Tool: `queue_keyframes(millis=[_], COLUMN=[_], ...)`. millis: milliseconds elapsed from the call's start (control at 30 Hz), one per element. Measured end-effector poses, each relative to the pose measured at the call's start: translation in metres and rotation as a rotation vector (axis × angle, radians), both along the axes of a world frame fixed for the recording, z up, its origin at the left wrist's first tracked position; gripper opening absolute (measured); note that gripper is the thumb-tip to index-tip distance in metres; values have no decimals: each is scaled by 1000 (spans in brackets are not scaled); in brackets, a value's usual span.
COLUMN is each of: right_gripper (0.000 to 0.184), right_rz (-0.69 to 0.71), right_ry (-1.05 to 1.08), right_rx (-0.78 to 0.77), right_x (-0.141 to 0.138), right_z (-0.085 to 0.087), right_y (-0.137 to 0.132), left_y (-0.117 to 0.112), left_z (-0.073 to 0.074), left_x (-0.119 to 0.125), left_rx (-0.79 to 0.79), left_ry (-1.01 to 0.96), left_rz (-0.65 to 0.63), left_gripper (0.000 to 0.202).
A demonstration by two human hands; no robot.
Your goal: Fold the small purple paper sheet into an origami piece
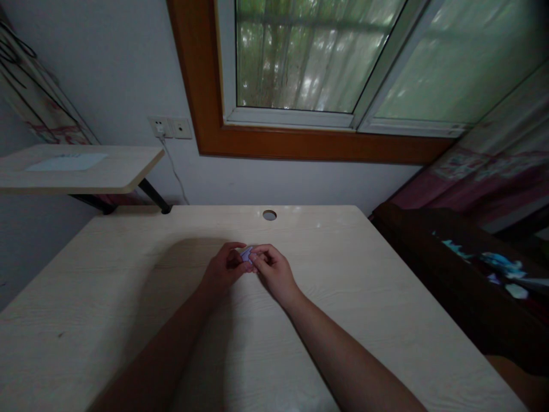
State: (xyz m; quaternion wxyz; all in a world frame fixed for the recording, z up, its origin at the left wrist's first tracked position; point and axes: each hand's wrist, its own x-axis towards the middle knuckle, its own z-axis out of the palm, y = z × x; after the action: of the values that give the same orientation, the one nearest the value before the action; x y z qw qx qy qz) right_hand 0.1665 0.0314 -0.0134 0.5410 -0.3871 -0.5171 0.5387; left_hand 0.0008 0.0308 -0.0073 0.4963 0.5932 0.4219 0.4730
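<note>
A small light-purple piece of folded paper [246, 254] is held between both hands, just above the middle of the desk. My left hand [223, 266] pinches its left side, with thumb and index finger closed on it. From the other side, the thumb and fingertips of my right hand [273, 267] press on its right end. Fingers cover much of the paper, so its full shape is hidden. Both forearms reach in from the bottom of the view, above the pale wood-grain desk [364, 320].
A raised shelf [124, 182] with a pale sheet [66, 162] stands at the back left. A cable hole [270, 215] lies near the desk's back edge. Behind are a wall socket [170, 127] and a window [300, 63]. Dark furniture [429, 274] with bluish items stands right.
</note>
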Motion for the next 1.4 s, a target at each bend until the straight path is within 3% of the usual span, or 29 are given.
queue_keyframes(millis=[433, 1400], right_gripper=[19, 29], right_rz=[0, 29], right_ry=[-38, 136], right_rx=[17, -13], right_x=[0, -1], right_z=[-1, -1], right_y=[0, 5], left_y=[2, 2], left_z=[-1, 1], left_x=[0, 0], left_rx=[-40, -87], left_ry=[2, -73], left_rz=[19, -34], left_gripper=[47, 52])
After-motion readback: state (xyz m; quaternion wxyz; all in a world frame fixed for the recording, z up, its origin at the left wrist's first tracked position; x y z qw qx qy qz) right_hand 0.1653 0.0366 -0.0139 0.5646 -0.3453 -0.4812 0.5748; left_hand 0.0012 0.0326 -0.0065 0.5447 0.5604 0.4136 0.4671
